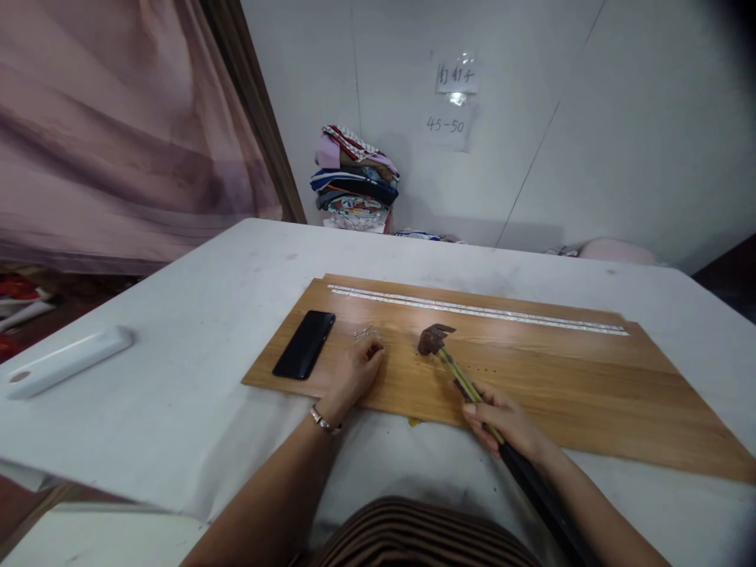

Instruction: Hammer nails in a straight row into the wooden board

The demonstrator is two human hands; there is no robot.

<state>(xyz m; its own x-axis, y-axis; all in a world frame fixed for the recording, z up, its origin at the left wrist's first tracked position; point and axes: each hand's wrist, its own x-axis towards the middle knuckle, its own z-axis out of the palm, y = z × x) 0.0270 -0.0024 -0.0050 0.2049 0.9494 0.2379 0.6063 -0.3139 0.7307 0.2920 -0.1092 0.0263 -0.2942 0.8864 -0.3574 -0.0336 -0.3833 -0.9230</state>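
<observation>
The wooden board [579, 386] spans the centre and right of the frame, the hammer [469, 387] slanting over it towards the lower right, where its far end is hard to make out. The right hand [502, 419] wraps the handle; left of centre, the left hand [358, 366] curls down beside small nails [364, 331], its fingertips too hidden to tell whether they pinch one. Fetching a nail seems in hand, calling next for a steady pinch.

Dim, soft lt — glare on wall tape [457, 98] beyond R hand [513, 419], shadow on table [402, 472] near-R of L hand [361, 366]; far-R corner dark — edges warped.
</observation>
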